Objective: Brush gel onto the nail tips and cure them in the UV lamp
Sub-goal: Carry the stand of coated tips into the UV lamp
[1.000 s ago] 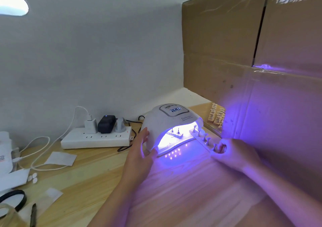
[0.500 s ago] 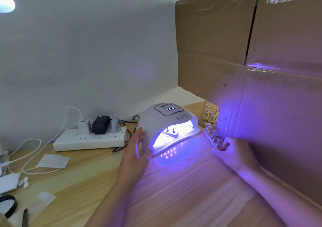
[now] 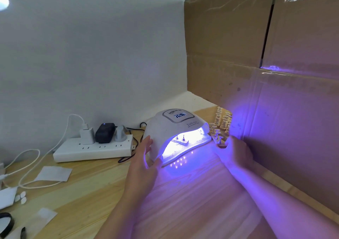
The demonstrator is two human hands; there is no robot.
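cardboard wall (image 3: 275,55) on the right, wooden table (image 3: 91,183) below. uv lamp (image 3: 176,128) lit, sits mid-table beside the power strip (image 3: 93,149) (three plugs in it). left hand (image 3: 145,163) flat against the lamp's left side, fingers straight and together. right hand (image 3: 235,151) grips the end of a nail tip holder strip (image 3: 218,137) just right of the lamp, fingers curled. second holder (image 3: 181,141) inside the lamp.

A single head-worn wide-angle view looks forward and down across the tabletop (image 3: 91,193), near the lit UV lamp (image 3: 176,128), facing the corner wall.
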